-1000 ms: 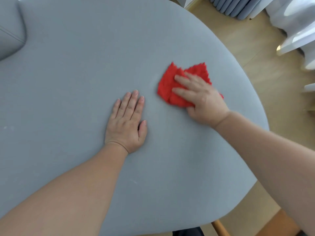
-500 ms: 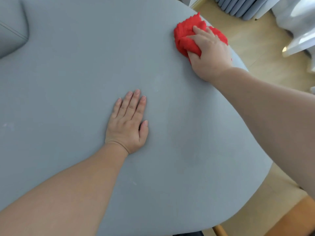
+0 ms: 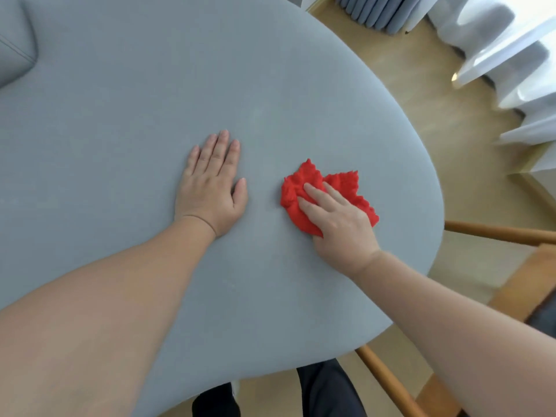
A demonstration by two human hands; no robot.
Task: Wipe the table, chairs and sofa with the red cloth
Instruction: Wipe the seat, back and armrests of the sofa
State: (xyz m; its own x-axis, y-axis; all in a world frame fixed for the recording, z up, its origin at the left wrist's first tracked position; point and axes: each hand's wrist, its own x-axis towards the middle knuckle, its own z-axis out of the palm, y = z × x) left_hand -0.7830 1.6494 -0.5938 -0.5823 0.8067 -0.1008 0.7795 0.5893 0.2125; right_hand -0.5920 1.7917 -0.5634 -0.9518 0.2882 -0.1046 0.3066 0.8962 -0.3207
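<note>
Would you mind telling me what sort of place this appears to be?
Probably a home dining or living room: a grey table, a wooden chair beside it, pleated curtains and a wood floor.

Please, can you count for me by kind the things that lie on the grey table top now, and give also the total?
Hands: 2 (left hand, right hand)
Cloths: 1 (red cloth, under the right hand)
Total: 3
</note>
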